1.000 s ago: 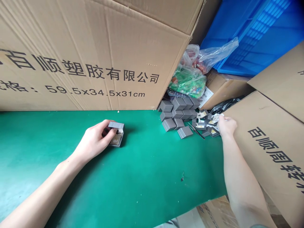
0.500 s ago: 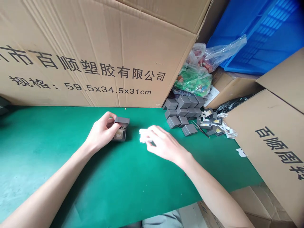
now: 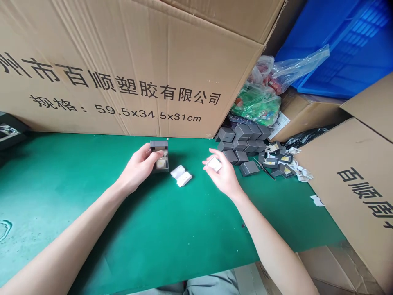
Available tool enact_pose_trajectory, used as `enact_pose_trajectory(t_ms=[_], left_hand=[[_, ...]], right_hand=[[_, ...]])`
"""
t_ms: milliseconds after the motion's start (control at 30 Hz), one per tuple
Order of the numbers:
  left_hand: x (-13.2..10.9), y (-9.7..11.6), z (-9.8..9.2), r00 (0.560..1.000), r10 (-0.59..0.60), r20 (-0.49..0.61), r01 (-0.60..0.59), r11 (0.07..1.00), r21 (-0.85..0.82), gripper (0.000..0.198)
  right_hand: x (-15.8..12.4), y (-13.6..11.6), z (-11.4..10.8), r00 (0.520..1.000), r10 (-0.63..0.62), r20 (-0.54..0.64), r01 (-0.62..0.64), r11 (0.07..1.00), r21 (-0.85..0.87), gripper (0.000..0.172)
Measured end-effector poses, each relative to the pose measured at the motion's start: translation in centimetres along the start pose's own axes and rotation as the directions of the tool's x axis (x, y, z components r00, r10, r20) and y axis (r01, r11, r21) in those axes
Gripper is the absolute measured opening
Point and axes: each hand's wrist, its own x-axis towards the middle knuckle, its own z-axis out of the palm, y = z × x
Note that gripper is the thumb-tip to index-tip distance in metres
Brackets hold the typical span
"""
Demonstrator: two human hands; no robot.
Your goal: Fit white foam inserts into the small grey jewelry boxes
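Note:
My left hand [image 3: 139, 167] grips a small open dark grey box [image 3: 159, 162] by its side, and a pale insert with a gold-coloured centre shows inside it. My right hand [image 3: 224, 175] pinches a small white flat piece [image 3: 214, 164] between thumb and fingers, above the green mat [image 3: 92, 229]. Two white foam-like pieces [image 3: 181, 175] lie together on the mat between my hands. The nearest thing to my right hand is a heap of closed grey boxes [image 3: 241, 146].
Open boxes and a thin dark tool [image 3: 266, 168] lie right of the heap, with white scraps [image 3: 303, 175]. Large cardboard cartons [image 3: 123, 82] wall the back and right. Plastic bags [image 3: 256, 104] and a blue crate [image 3: 334, 53] sit behind.
My right hand has come left from the open boxes, and two white pieces now lie on the mat. The grey box's lid stands more upright, and the view has shifted slightly.

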Motion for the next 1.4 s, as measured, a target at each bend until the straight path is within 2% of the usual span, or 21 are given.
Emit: enact_pose_trajectory(t_ms=[133,233,367,500,633,733,867,967,1067,1100,1167,1233,1300,1400], left_hand=[[-0.1,0.1,-0.1,0.998,-0.042,0.055,0.052,0.981,-0.187,0.044],[-0.6,0.6,0.3,0.993,-0.049,0.111,0.082,0.946,-0.314,0.040],[-1.4,1.4,1.2,0.976,-0.081,0.200,0.154,0.911,-0.382,0.039],[-1.7,1.4,1.9,0.945,-0.129,0.299,0.243,0.890,-0.385,0.040],[-1.9,1.0,2.1,0.933,-0.101,0.345,0.240,0.888,-0.392,0.042],[-2.2,0.8,2.3,0.920,-0.062,0.386,0.206,0.916,-0.344,0.041],[-2.8,0.8,2.5,0.906,-0.063,0.419,0.189,0.945,-0.267,0.044],[-3.1,0.9,2.6,0.880,-0.060,0.472,0.192,0.952,-0.237,0.052],[-3.4,1.0,2.6,0.856,-0.032,0.517,0.158,0.967,-0.202,0.069],[-3.5,1.0,2.7,0.853,-0.015,0.521,0.131,0.973,-0.188,0.075],[-3.6,1.0,2.7,0.852,0.025,0.522,0.069,0.985,-0.159,0.082],[-3.7,0.8,2.9,0.852,0.058,0.521,0.014,0.991,-0.134,0.080],[-3.7,0.7,3.1,0.855,0.083,0.512,-0.034,0.994,-0.103,0.074],[-3.7,0.4,3.3,0.866,0.131,0.482,-0.110,0.991,-0.072,0.066]], right_hand=[[0.0,-0.5,0.2,0.993,0.099,-0.063,-0.091,0.988,0.121,0.045],[0.0,-0.6,0.3,0.991,0.129,-0.037,-0.121,0.978,0.167,0.036],[0.1,-0.8,0.6,0.987,0.158,-0.019,-0.146,0.946,0.290,0.036],[-0.2,-1.4,1.1,0.982,0.185,0.046,-0.190,0.924,0.332,0.045],[-0.9,-2.2,1.5,0.982,0.151,0.113,-0.176,0.949,0.263,0.051],[-1.3,-3.1,1.7,0.978,0.123,0.169,-0.166,0.948,0.272,0.049],[-1.8,-4.1,2.0,0.951,0.148,0.272,-0.244,0.899,0.363,0.042],[-2.1,-4.3,2.2,0.958,0.166,0.232,-0.245,0.896,0.371,0.038],[-2.5,-4.2,2.5,0.996,0.079,0.039,-0.087,0.959,0.268,0.027],[-2.7,-4.1,2.6,0.999,0.005,-0.037,0.002,0.982,0.191,0.022],[-2.9,-4.0,2.7,0.975,-0.182,-0.125,0.183,0.983,0.004,0.015],[-3.1,-3.7,2.9,0.936,-0.339,-0.096,0.322,0.934,-0.159,0.018],[-3.2,-3.3,3.1,0.888,-0.460,-0.011,0.442,0.858,-0.261,0.024],[-3.1,-2.6,3.4,0.770,-0.632,0.092,0.619,0.703,-0.349,0.030]])
